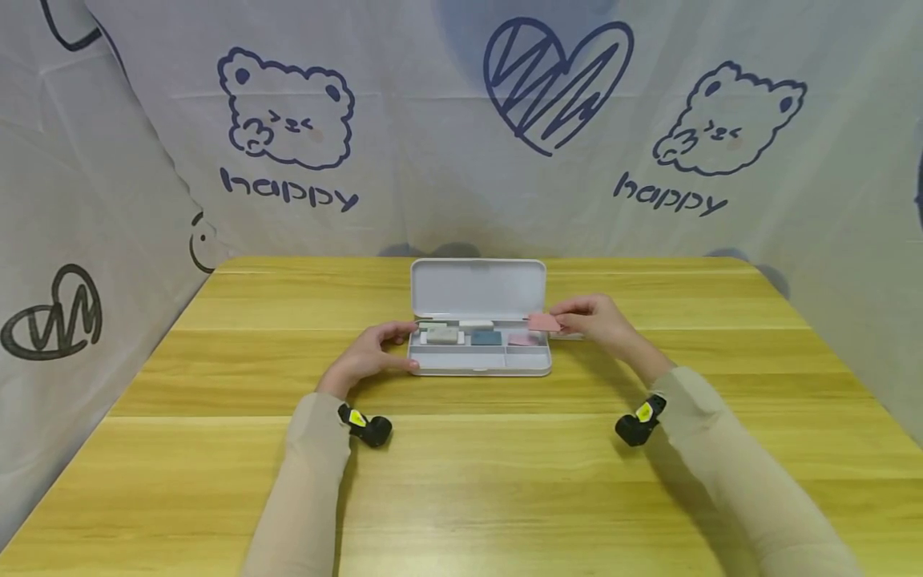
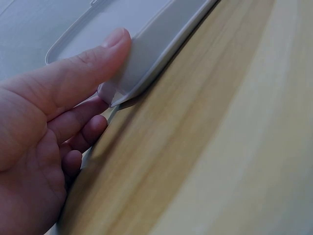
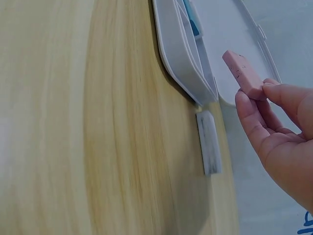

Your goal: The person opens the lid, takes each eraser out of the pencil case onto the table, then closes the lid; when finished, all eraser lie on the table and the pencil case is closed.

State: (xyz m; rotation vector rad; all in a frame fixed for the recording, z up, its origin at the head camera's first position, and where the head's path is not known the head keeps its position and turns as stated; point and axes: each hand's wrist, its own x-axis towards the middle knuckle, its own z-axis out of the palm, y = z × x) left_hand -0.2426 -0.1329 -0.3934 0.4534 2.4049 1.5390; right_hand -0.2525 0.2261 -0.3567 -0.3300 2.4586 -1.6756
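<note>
A white pencil case (image 1: 479, 372) stands on the table with its lid (image 1: 479, 288) raised. My left hand (image 1: 366, 353) holds its left end, thumb at the front corner and fingers farther back; in the left wrist view the thumb (image 2: 105, 54) lies over the rim. With thumb and fingertips my right hand (image 1: 602, 322) pinches a pink eraser (image 3: 243, 73) above the case's right end. Inside the case lie a blue block (image 1: 486, 338), a whitish eraser (image 1: 442, 336), a white block (image 1: 476, 325) and a pale pink piece (image 1: 522, 340).
A whitish eraser with grey marks (image 3: 209, 142) lies on the table just beyond the case's right end. The wooden table (image 1: 461, 481) reaches back to a hanging white cloth (image 1: 425, 160) with printed drawings. Wrist cameras (image 1: 371, 431) sit on both sleeves.
</note>
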